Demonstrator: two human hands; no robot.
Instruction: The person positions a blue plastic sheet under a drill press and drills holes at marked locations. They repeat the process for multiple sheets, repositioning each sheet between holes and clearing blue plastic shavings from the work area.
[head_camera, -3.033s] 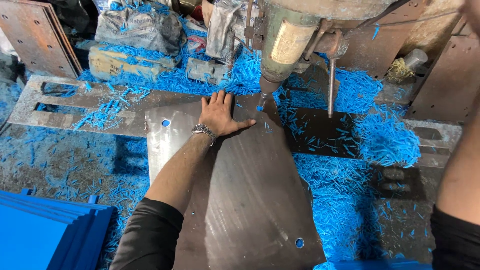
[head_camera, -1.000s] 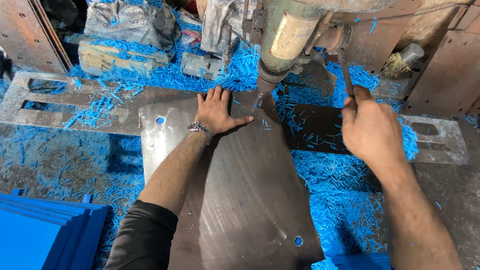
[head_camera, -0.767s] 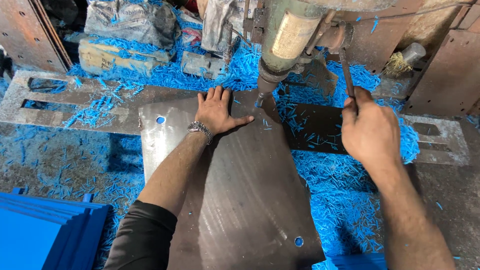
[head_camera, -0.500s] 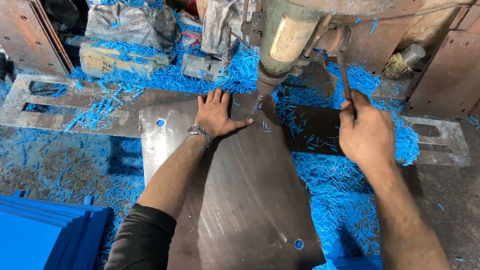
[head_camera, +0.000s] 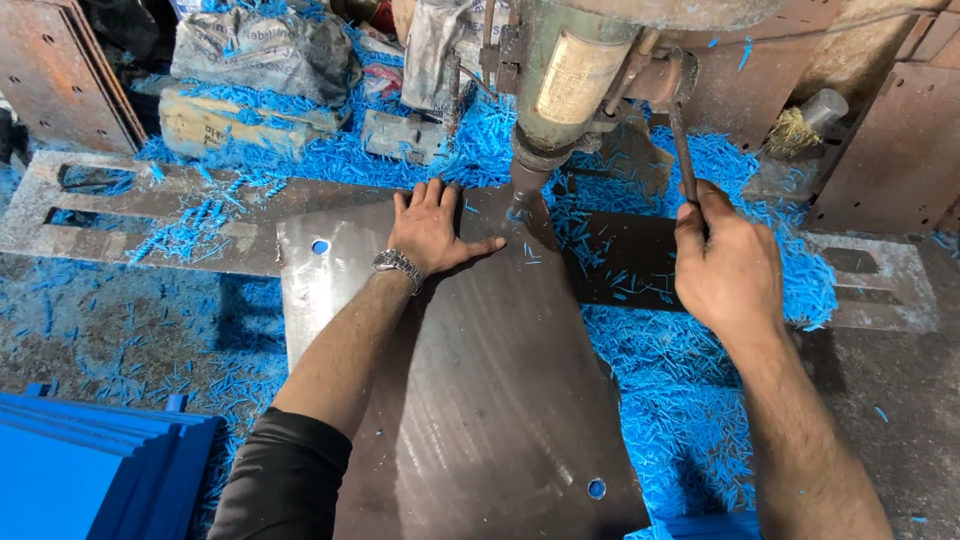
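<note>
Now, left hand (head_camera: 430, 228): still flat, fingers spread, pinning plate (head_camera: 470, 390) under drill (head_camera: 560, 90)
Right hand (head_camera: 725, 265): clenched on lever (head_camera: 683, 150), pulled lower than before; bit meets plate

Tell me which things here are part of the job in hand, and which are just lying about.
In use:
- left hand flat on the metal plate
- right hand gripping the lever
- drill press, its tip on the plate

Lying about:
- blue shavings
- stacked blue sheets
- grey sack
- slotted base plate
</note>
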